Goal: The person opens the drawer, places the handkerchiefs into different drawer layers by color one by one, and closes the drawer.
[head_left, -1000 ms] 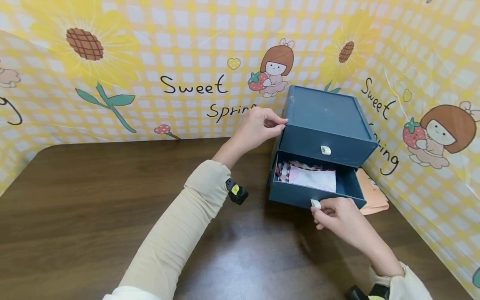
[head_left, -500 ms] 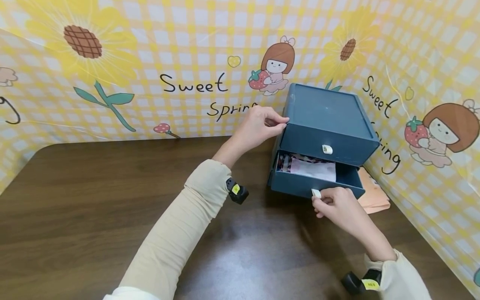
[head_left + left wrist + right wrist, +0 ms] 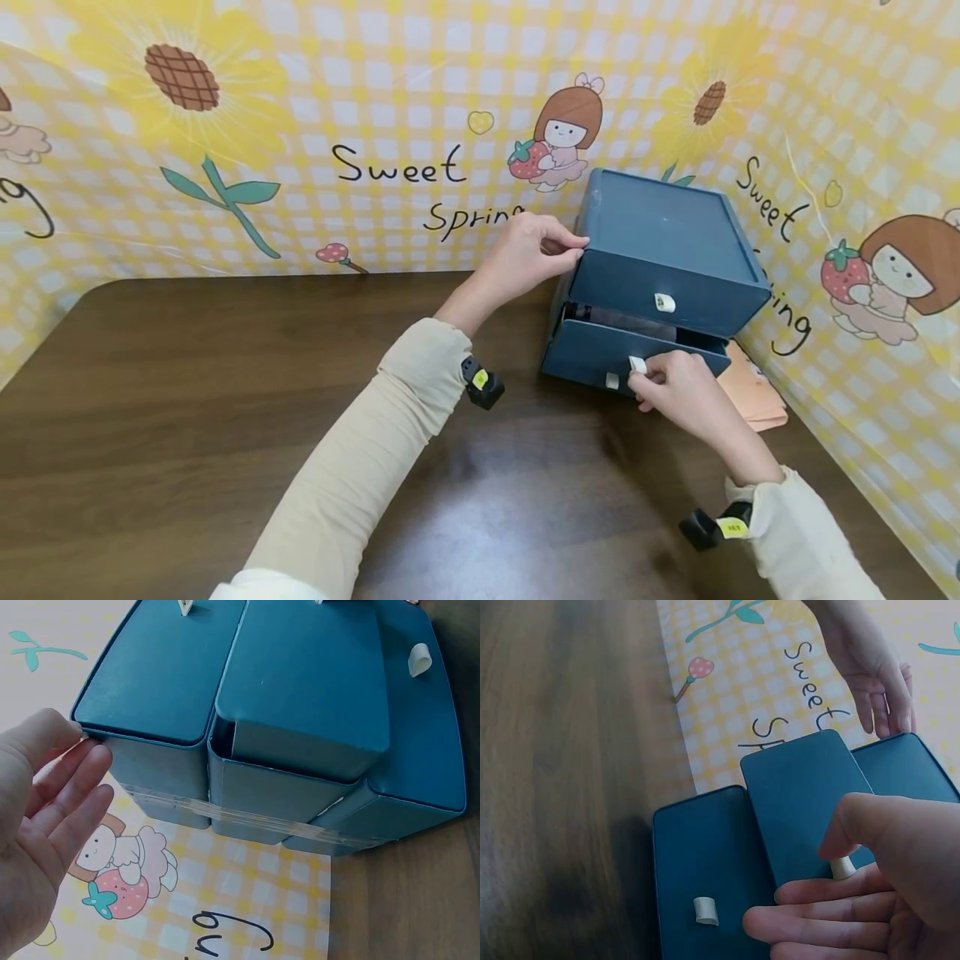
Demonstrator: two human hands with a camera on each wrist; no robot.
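Note:
A dark blue drawer unit (image 3: 667, 221) stands at the back right of the table. Its middle drawer (image 3: 588, 346) juts out partway, and a narrow gap above its front shows a folded cloth (image 3: 633, 323) inside, mostly hidden. My right hand (image 3: 686, 392) pinches that drawer's white pull tab (image 3: 842, 868) between thumb and fingers. At the unit's upper front left corner, my left hand (image 3: 528, 254) pinches the edge with thumb and index finger. In the left wrist view, the other fingers of the left hand (image 3: 45, 802) extend beside the unit's side wall.
The top drawer has a white tab (image 3: 664, 302), and so does the bottom drawer (image 3: 705, 911); both look closed. An orange folded cloth (image 3: 753, 392) lies right of the unit. A yellow checked, printed sheet (image 3: 375, 100) rises behind the wooden table (image 3: 225, 400).
The middle drawer has slid inward, away from me, with my right hand following on its tab. Less of the cloth shows, and the bottom tab has come into view. My left hand stays at the corner.

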